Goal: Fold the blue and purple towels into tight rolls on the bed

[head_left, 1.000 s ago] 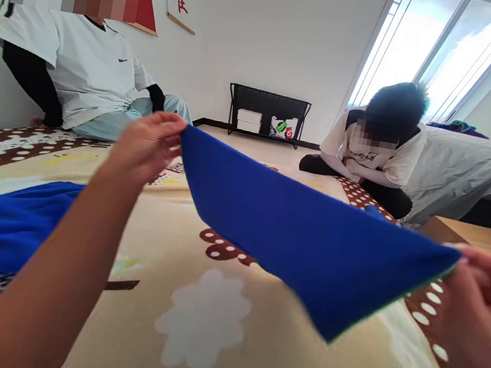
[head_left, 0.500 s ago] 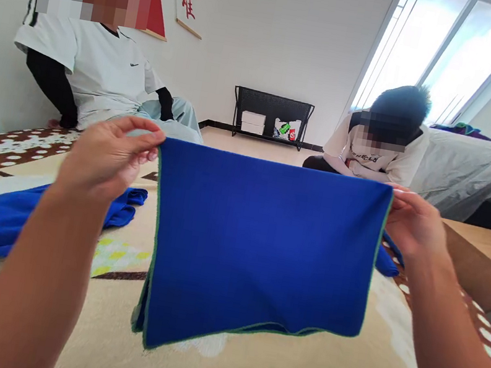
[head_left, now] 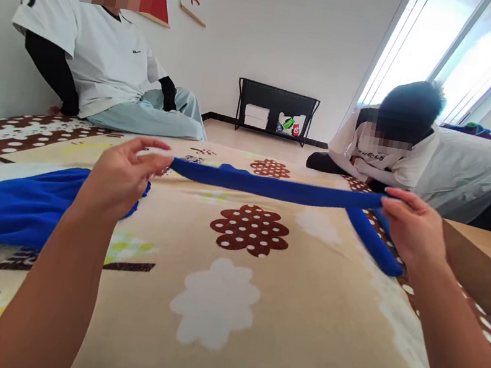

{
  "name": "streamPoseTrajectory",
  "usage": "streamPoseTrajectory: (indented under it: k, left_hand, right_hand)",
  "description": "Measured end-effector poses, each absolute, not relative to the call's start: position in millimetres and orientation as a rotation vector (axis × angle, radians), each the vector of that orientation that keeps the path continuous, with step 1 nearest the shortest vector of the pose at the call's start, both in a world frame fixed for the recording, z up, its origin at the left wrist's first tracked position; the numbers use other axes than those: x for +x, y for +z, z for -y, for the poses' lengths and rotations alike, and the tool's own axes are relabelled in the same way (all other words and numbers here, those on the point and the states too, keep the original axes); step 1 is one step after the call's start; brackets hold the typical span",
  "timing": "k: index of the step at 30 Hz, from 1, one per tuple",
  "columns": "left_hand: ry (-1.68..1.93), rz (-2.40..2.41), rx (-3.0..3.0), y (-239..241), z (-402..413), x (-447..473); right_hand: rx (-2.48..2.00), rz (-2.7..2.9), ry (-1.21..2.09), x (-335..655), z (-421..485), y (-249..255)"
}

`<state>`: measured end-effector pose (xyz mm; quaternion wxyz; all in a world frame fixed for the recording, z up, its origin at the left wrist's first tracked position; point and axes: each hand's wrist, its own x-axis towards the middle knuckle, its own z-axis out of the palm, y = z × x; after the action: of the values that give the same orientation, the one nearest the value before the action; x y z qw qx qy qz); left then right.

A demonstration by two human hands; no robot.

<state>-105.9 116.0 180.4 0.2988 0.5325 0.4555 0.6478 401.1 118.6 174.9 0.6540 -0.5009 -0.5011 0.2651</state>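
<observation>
I hold a blue cloth (head_left: 273, 186) stretched flat and seen nearly edge-on above a beige flower-patterned blanket (head_left: 225, 306). My left hand (head_left: 121, 179) pinches its left end between thumb and fingers. My right hand (head_left: 412, 227) pinches its right end in the same way. Under my left forearm, more blue cloth (head_left: 19, 209) lies crumpled on the blanket. A folded blue cloth (head_left: 374, 243) lies on the blanket just under my right hand.
A person in a white shirt (head_left: 95, 68) sits at the back left against the wall. Another person (head_left: 388, 145) sits bent over at the back right, beside a grey cover (head_left: 482, 173). A black rack (head_left: 276, 111) stands by the far wall. Wooden boards (head_left: 484, 249) lie at the right.
The cloth hung down as a full sheet half a second ago; now it is swung up level and shows only as a thin band between my hands, which have dropped slightly.
</observation>
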Motion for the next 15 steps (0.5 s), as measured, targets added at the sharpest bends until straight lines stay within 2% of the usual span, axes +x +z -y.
streamPoseTrajectory:
  k: [4, 7, 10, 15]
  left_hand:
    - [1.340, -1.481, 1.383, 79, -58, -114]
    - [1.124, -1.598, 1.366, 23, -19, -114]
    - [0.997, -1.648, 1.413, -2, -3, -112]
    - [0.949, -1.706, 1.542, 1, -13, -111]
  right_hand:
    - [-1.341, 1.106, 0.750, 405, -67, 68]
    - [-1.504, 1.099, 0.873, 404, -26, 8]
    - [-1.593, 1.118, 0.938, 401, -5, -19]
    - [-1.650, 1.203, 0.887, 403, -10, -19]
